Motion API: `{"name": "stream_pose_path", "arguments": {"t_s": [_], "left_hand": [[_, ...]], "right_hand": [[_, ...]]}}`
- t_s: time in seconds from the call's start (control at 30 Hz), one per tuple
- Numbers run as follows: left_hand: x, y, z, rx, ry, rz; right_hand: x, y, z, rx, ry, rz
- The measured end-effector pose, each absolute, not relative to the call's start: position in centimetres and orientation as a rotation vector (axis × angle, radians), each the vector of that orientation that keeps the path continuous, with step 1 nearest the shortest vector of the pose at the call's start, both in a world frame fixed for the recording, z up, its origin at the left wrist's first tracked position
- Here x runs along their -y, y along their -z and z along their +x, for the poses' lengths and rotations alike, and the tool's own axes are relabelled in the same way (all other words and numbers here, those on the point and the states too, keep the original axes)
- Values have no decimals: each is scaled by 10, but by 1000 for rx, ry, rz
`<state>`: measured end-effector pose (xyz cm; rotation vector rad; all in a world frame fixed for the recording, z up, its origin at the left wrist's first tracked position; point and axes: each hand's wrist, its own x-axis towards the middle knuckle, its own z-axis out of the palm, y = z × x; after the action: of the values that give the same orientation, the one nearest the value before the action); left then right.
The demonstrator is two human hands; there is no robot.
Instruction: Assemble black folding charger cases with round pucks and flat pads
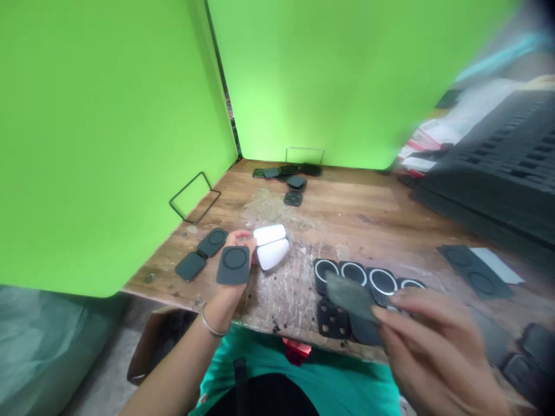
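Observation:
My left hand is at the middle left of the wooden table, behind a dark square pad with a ring mark, its fingers partly hidden. Two white rounded pieces touch or adjoin its fingertips. At the lower right, my right hand, blurred, pinches a thin grey-green square sheet. That sheet hangs over a row of dark pads with white rings. Below the row lies a dark square piece with several round dots.
Joined dark pads lie left. More dark pieces sit at the back by green panels. Ringed grey sheets and a black slotted crate are right. A wire frame leans at left.

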<state>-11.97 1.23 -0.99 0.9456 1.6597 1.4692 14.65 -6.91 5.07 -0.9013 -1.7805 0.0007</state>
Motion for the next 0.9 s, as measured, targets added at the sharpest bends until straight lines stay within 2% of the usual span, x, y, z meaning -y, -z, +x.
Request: {"name": "stream_pose_path", "arguments": {"t_s": [0.13,0.33,0.5,0.57,0.73,0.9], "left_hand": [[-26,14,-142,-1739,-1405,1093],[-5,-1,-111,-1920,-1324,1697],[38,13,-36,-1301,-789,2321],[47,17,-19,-1216,-656,2373],[48,16,-21,-1365,-457,2256],[48,11,-51,-1415,-619,2037]], "right_hand": [[61,-48,165,1518,-98,-1173],[50,-21,187,1120,-624,-1465],[37,-10,183,1023,-893,-1319],[33,-10,179,1082,-903,-1294],[32,-11,176,1119,-935,-1290],[32,-12,175,1099,-1068,-1320]]}}
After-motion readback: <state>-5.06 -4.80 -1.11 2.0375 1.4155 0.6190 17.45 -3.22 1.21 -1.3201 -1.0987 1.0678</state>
